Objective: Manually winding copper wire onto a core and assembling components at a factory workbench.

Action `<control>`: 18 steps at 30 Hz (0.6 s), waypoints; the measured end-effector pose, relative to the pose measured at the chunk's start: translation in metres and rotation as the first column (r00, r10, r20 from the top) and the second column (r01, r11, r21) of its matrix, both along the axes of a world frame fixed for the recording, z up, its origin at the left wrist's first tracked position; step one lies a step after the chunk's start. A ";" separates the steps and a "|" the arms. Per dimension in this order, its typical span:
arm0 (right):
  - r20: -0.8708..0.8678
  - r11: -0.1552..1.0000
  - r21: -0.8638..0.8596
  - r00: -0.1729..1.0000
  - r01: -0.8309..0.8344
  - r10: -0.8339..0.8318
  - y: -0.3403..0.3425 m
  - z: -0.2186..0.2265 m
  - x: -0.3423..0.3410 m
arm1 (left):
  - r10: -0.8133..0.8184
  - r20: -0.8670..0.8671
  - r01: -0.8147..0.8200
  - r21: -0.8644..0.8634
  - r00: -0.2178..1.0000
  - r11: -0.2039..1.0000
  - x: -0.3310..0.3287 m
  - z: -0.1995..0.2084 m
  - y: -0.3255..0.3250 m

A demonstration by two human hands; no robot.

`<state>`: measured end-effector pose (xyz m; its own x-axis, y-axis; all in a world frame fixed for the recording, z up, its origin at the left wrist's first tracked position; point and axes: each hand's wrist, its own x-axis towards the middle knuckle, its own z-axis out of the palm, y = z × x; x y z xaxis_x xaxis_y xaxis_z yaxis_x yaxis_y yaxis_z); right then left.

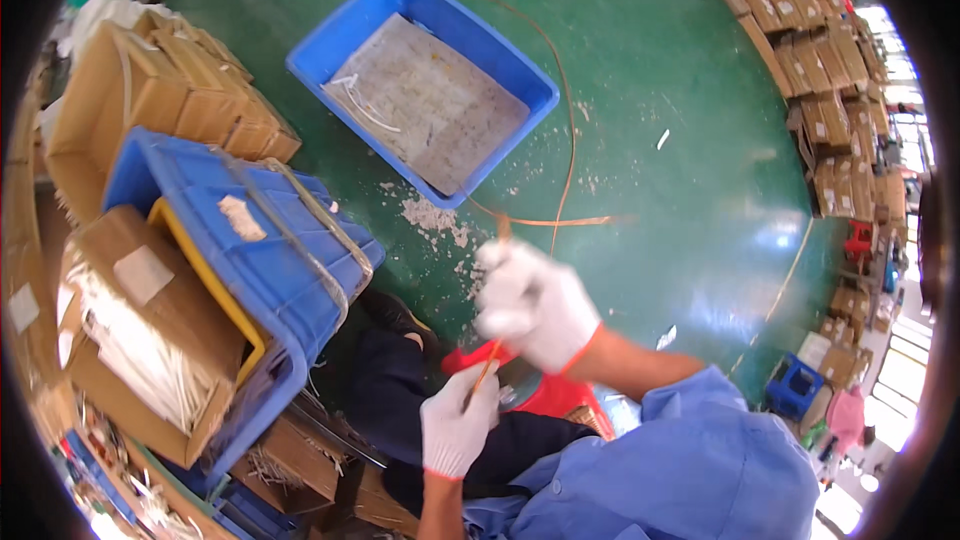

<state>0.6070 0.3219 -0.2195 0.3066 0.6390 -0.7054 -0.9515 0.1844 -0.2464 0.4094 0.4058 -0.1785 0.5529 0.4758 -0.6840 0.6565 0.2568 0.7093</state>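
White knit gloves cover both of my hands. My left hand [460, 422] is low, over my dark trousers, with its fingers closed on a thin copper-coloured wire [489, 364]. Farther forward and to the right, my right hand [535, 305] is closed on the same wire, smeared by motion. A short end of wire pokes out beyond its fist. Beyond my hands, a long curved length of copper-coloured wire [573, 130] runs over the green floor beside a blue tub [545, 90]. Whether it joins the held piece is unclear.
Greyish debris [437, 220] lies scattered by the tub. At left, a strapped blue crate [270, 210] stands next to a cardboard box [150, 320] of white strips. A red plastic object [550, 398] is under my hands. Stacked cartons [820, 50] line the far right.
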 end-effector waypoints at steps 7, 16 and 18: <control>0.655 0.585 -0.703 0.689 0.404 0.311 -0.213 -0.061 0.355 | -0.131 -0.117 0.176 0.630 0.984 0.756 -0.170 0.186 -0.001; 0.337 0.401 -0.913 -0.417 0.074 0.844 -0.083 0.012 0.167 | -0.163 -0.072 0.137 0.892 0.984 0.431 -0.174 0.204 -0.091; 0.814 0.469 -0.422 -0.095 -0.776 0.574 -0.068 0.078 0.030 | -0.201 -0.061 0.133 0.919 0.978 0.371 -0.163 0.200 -0.101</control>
